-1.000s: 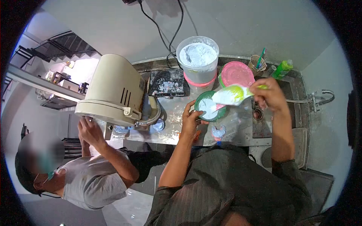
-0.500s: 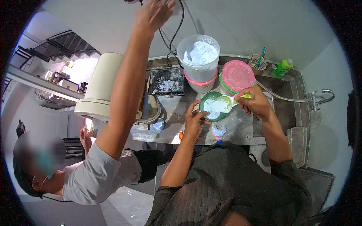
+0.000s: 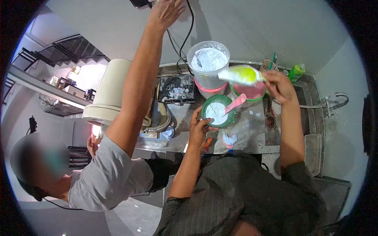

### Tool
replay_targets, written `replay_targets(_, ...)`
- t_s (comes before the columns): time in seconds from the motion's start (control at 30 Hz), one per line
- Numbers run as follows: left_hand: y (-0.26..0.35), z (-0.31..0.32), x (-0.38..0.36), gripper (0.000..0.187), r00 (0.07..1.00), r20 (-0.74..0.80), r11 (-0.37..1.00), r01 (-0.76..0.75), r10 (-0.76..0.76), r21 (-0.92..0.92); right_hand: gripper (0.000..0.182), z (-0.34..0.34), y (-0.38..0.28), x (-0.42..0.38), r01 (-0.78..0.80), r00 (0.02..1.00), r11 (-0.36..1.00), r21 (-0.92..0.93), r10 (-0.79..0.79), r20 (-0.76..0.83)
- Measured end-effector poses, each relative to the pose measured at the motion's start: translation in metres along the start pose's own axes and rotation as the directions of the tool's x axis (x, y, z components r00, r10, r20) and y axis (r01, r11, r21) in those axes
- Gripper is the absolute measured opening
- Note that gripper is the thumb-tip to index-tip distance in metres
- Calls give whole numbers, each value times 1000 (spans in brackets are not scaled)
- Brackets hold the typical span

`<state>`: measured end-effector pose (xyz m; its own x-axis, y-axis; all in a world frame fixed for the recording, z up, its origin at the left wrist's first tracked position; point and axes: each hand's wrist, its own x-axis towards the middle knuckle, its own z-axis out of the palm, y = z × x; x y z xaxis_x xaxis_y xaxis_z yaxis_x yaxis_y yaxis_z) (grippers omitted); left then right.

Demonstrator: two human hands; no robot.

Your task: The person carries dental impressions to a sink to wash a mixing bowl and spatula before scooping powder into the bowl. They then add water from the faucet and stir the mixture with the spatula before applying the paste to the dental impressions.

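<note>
My left hand (image 3: 198, 129) grips the near-left rim of a green bowl (image 3: 232, 120), thumb over the edge. White powder (image 3: 214, 111) lies in the bowl, and a pink spatula (image 3: 237, 102) leans in it with its broad end up to the right. My right hand (image 3: 280, 85) is closed round the handle of a yellow-green scoop (image 3: 245, 74), smeared by motion and whitened with powder. The scoop is above and right of the bowl, beside a clear bucket (image 3: 208, 78) of white powder. A dental cast (image 3: 230, 138) rests on the counter below the bowl.
A pink-lidded tub (image 3: 250, 89) stands right of the bucket, before a sink (image 3: 301, 114). Left are a black grimy box (image 3: 177, 90) and a large cream-coloured cylinder (image 3: 106, 90). A co-worker's arm (image 3: 143, 67) reaches up toward the wall beside hanging cables (image 3: 191, 19).
My right hand has lifted the scoop from over the bowl up toward the bucket. The pink spatula now shows in the bowl. The co-worker's raised hand has shifted slightly right.
</note>
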<state>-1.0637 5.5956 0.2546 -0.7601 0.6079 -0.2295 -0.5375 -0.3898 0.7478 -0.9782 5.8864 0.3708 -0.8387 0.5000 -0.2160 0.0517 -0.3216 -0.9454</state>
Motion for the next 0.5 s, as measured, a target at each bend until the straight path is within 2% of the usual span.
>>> replay_targets(0.03, -1, -2, 1, 54, 1000, -5, 999, -5, 5, 40, 15, 8, -9, 11, 67, 997, 998, -8, -68, -47)
replay_targets(0.1, -1, -4, 0, 54, 1000, -2, 996, -13, 13, 91, 13, 15, -19, 43, 73, 994, 997, -37, -70, 81)
replay_targets(0.17, -2, -3, -2, 55, 1000, -14, 995, 14, -13, 100, 14, 47, -32, 64, 88, 996, 962, -257, -84, 26)
replay_targets(0.2, -6, -8, 0, 57, 999, -4, 994, 49, -49, 103, 15, 61, -33, 77, 126, 992, 930, -346, -114, 55)
replay_targets(0.23, 18, 2, 20, 57, 994, 50, 971, -102, 93, 217, 17, 73, -29, 92, 163, 987, 887, -432, -140, 84)
replay_targets(0.27, 76, 23, 60, 56, 942, 194, 865, -331, 275, 378, 16, 85, -24, 110, 227, 974, 724, -651, -180, 139)
replay_targets(0.3, 135, 48, 107, 56, 846, 363, 710, -527, 390, 466, 15, 95, -19, 125, 268, 961, 504, -821, -203, 188)
replay_targets(0.33, 194, 74, 160, 56, 749, 540, 572, -652, 384, 498, 15, 104, -17, 133, 220, 972, 401, -889, -170, 164)
replay_targets(0.37, 240, 100, 206, 56, 672, 685, 486, -716, 283, 502, 20, 113, -15, 130, 206, 965, 275, -939, -213, 150)
replay_targets(0.4, 262, 122, 236, 56, 603, 779, 440, -754, 172, 487, 32, 108, 1, 136, 313, 882, 148, -938, -411, 230)
replay_targets(0.43, 281, 128, 268, 56, 555, 828, 407, -777, 80, 481, 42, 110, -13, 115, 250, 920, 140, -958, -342, 190)
replay_targets(0.47, 282, 132, 258, 55, 526, 849, 325, -812, 49, 485, 50, 108, -26, 92, 226, 928, 171, -959, -336, 159)
replay_targets(0.5, 285, 136, 257, 55, 490, 871, 345, -823, 29, 451, 55, 98, -33, 75, 276, 891, 196, -941, -420, 174)
